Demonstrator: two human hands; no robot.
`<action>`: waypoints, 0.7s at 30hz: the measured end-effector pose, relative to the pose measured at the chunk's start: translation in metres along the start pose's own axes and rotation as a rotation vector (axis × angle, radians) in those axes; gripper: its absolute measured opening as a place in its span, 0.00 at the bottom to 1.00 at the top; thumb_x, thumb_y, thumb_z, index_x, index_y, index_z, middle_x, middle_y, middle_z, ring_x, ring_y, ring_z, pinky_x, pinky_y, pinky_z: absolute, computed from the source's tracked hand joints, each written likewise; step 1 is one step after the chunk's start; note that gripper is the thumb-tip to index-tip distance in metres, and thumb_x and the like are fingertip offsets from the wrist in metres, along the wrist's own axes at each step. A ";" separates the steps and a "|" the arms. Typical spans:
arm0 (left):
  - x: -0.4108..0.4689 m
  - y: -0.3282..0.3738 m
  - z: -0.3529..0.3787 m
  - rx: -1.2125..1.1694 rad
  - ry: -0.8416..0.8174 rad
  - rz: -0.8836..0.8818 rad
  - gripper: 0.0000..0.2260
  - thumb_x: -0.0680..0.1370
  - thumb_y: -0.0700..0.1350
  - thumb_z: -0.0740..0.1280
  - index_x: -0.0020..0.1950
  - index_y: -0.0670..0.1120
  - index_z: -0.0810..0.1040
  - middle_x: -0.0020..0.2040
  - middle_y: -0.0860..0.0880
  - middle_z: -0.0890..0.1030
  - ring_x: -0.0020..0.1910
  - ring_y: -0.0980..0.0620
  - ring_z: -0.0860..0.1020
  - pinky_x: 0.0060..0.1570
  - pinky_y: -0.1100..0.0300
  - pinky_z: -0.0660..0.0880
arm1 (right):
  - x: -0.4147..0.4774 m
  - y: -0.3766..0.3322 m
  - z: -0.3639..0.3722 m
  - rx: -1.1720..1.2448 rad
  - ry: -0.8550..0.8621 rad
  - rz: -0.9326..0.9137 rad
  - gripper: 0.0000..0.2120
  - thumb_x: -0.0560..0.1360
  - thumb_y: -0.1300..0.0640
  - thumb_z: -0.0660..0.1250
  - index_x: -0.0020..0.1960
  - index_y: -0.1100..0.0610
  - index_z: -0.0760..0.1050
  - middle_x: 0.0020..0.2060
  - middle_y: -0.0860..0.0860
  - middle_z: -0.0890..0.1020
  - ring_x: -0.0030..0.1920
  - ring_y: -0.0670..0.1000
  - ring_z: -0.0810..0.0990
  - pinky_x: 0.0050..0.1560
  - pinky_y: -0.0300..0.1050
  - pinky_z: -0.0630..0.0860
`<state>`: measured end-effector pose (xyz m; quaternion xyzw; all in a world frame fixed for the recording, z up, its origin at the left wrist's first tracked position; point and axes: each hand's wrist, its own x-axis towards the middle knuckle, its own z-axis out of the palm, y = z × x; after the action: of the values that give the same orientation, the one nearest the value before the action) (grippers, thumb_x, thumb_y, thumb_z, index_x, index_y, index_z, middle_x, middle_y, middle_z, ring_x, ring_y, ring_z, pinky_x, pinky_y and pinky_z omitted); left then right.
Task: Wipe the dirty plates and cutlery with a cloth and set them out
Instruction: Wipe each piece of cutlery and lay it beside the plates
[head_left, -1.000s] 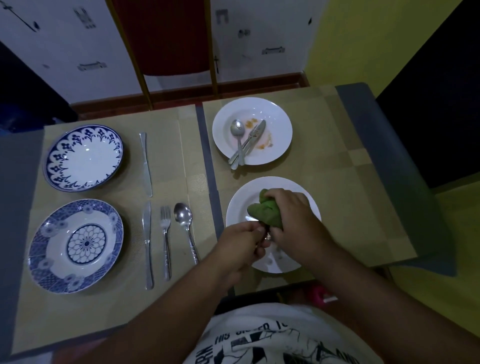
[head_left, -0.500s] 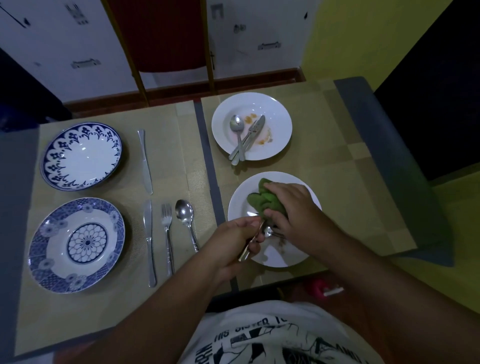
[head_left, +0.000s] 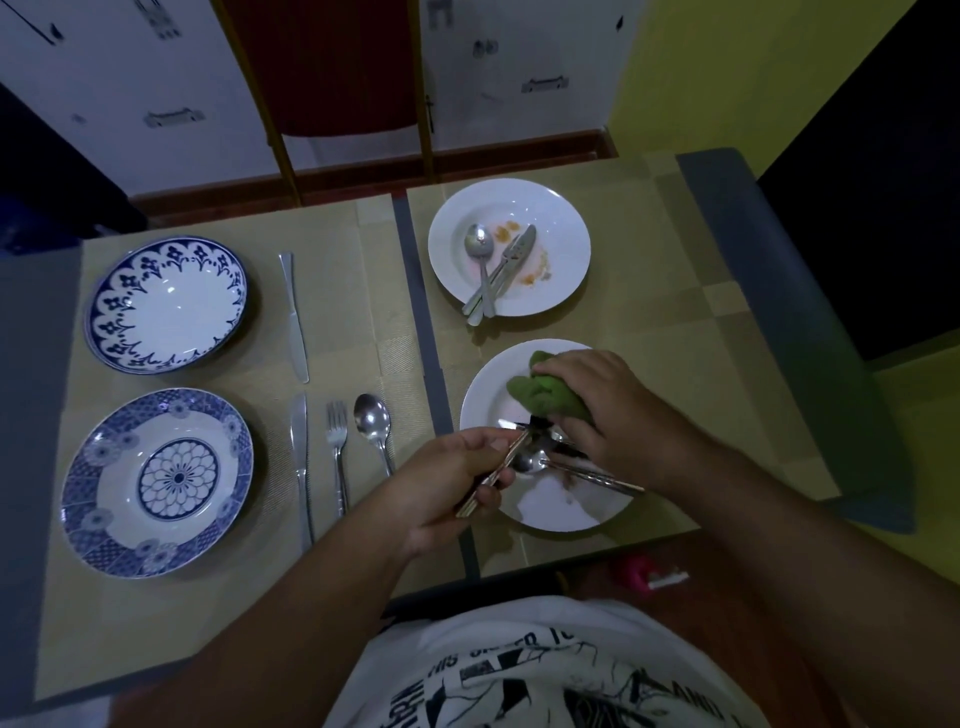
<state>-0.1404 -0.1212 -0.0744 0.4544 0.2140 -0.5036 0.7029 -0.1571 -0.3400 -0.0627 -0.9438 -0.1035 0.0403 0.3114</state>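
Note:
My left hand (head_left: 457, 480) grips the handle of a piece of cutlery (head_left: 496, 475) over the near white plate (head_left: 556, 512). My right hand (head_left: 605, 410) clutches a green cloth (head_left: 543, 397) bunched around that piece's head end, which is hidden. A spoon (head_left: 550, 462) lies on the same plate. Behind it stands a second white plate (head_left: 563, 236) with orange smears, holding a spoon (head_left: 479, 260) and a knife (head_left: 511, 262). On the left mat lie two blue patterned plates (head_left: 166, 304) (head_left: 156, 480), two knives (head_left: 293, 317) (head_left: 301, 467), a fork (head_left: 337, 452) and a spoon (head_left: 374, 428).
Two tan placemats (head_left: 675, 332) cover a grey table, with a grey gap (head_left: 415, 291) between them. A red-backed wooden chair (head_left: 322, 67) stands beyond the far edge. A pink object (head_left: 641, 571) lies on the floor below the near right edge.
My left hand has drawn the cutlery handle down and left, out from the cloth, so more of the handle shows. The cloth hand shifted slightly right on the plate.

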 end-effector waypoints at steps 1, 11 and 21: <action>-0.001 0.001 0.000 -0.009 -0.012 -0.023 0.12 0.84 0.37 0.61 0.65 0.37 0.78 0.46 0.42 0.81 0.35 0.56 0.77 0.24 0.70 0.69 | 0.001 0.001 -0.001 -0.001 0.024 0.021 0.23 0.74 0.57 0.69 0.68 0.54 0.72 0.62 0.50 0.75 0.64 0.52 0.70 0.67 0.50 0.65; 0.002 -0.001 0.001 -0.120 -0.030 -0.086 0.11 0.84 0.36 0.58 0.61 0.39 0.78 0.45 0.44 0.82 0.25 0.58 0.71 0.20 0.71 0.61 | -0.002 -0.003 0.006 -0.051 -0.165 -0.013 0.35 0.70 0.45 0.74 0.73 0.47 0.64 0.68 0.46 0.70 0.73 0.51 0.62 0.73 0.60 0.56; 0.000 -0.001 -0.005 -0.011 -0.047 -0.072 0.12 0.81 0.33 0.62 0.61 0.40 0.80 0.48 0.44 0.85 0.33 0.54 0.82 0.25 0.64 0.76 | -0.003 -0.003 0.007 0.010 -0.118 -0.040 0.36 0.69 0.63 0.75 0.73 0.53 0.66 0.73 0.49 0.67 0.74 0.47 0.60 0.74 0.46 0.58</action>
<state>-0.1400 -0.1166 -0.0774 0.4307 0.2165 -0.5380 0.6915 -0.1617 -0.3348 -0.0662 -0.9359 -0.1405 0.0902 0.3101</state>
